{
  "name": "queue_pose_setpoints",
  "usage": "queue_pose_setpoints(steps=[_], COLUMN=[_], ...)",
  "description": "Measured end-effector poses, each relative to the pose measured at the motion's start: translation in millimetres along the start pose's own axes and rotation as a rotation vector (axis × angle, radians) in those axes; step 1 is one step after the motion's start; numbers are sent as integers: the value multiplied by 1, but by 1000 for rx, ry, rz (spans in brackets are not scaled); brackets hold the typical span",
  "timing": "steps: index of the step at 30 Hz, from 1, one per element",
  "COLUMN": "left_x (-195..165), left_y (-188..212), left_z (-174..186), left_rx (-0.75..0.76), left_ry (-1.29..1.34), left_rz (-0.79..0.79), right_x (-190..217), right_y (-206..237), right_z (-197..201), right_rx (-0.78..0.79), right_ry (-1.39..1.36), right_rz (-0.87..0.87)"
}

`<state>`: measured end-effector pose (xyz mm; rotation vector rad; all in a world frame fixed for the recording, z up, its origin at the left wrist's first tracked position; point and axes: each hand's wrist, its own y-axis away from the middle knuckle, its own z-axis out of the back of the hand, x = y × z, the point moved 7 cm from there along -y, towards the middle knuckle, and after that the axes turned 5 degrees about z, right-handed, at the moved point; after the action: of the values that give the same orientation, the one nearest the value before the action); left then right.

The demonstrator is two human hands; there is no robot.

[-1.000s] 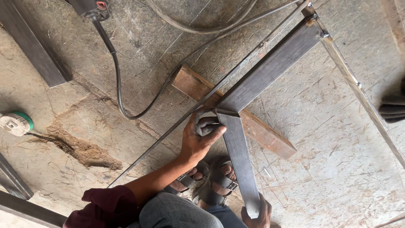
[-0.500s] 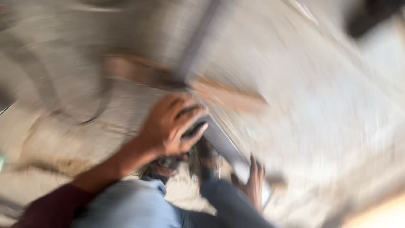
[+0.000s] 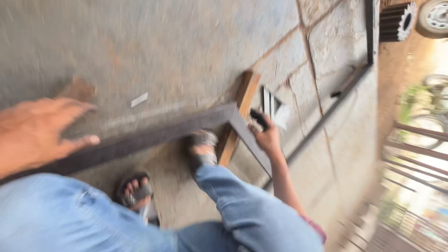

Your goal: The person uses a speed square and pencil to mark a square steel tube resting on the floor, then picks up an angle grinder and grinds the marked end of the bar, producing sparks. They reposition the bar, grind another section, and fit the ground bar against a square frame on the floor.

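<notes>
Two dark steel bars meet in a corner on the concrete floor, lying across a wooden block. My left hand, on a maroon-sleeved arm, is at that corner, closed around a small dark object that is too blurred to name. Large at the picture's left edge, my right hand is spread, with its thumb just above the long bar's end. My sandalled feet stand beside the bars, my jeans-clad knees below them.
A thin metal rod frame runs diagonally across the floor slabs. A toothed gear and a wheel sit top right. Metal railings stand at the right. A small white scrap lies on the floor.
The view has swung round sharply and is blurred. My left hand stays at the bars' corner. My right hand now shows large and spread at the left.
</notes>
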<state>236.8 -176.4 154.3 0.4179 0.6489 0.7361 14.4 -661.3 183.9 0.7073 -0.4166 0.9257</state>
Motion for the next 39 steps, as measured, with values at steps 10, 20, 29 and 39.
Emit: queue_pose_setpoints(steps=[10,20,29,39], left_x=[-250,-284,-282,-274], left_y=[-174,-212,-207,-204], left_z=[-26,-60,-64,-61], left_rx=[258,230,180,229], left_ry=[371,599,635,531], left_rz=[-162,-45,-90,16], right_x=[-32,-27,-30,-30], right_y=[-28,-32,-29,-30], right_z=[-33,-55,-61,-59], right_rx=[54,50,47,34], right_ry=[-224,-518,-507,-537], right_rz=[132,109,85,97])
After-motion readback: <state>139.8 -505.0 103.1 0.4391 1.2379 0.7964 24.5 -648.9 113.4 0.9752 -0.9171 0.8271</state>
